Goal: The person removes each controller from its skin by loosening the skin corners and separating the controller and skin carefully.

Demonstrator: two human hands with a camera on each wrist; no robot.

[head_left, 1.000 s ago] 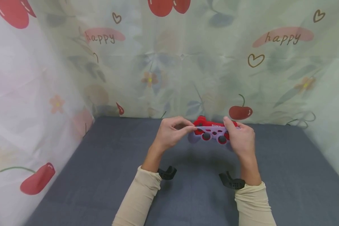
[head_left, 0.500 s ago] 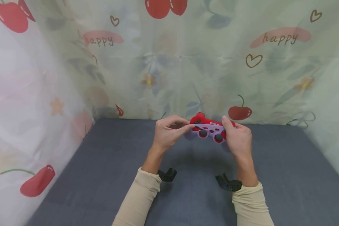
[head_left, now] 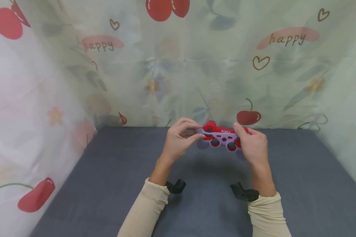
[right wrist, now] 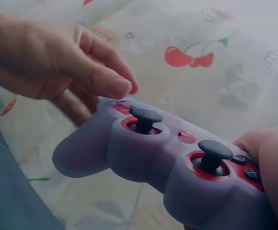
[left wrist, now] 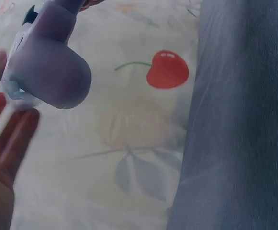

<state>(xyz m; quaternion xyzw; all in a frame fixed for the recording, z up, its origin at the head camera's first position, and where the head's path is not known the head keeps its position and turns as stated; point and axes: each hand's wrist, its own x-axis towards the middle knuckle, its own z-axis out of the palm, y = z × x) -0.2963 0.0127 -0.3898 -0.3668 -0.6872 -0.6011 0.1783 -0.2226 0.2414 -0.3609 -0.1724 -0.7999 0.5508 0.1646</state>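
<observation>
A red Sony game controller is held up over the table, partly inside a translucent lilac silicone cover. The cover wraps both grips and the thumbstick side, while the red top edge shows bare in the head view. My right hand grips the controller's right end, thumb on the front face. At the left end my left hand pinches the cover's rim between thumb and fingers and stretches it outward. In the right wrist view two black thumbsticks poke through the cover. The left wrist view shows the rounded lilac grip beside the fingertips.
A dark grey cloth-covered table lies below the hands. Behind it and at the sides hangs a curtain printed with cherries, flowers and "happy". A black camera mount sits at the left wrist, another at the right.
The left thumb and fingers have spread apart slightly, and the cover's left corner now shows between them. The controller dipped left and came back, staying in the right hand.
</observation>
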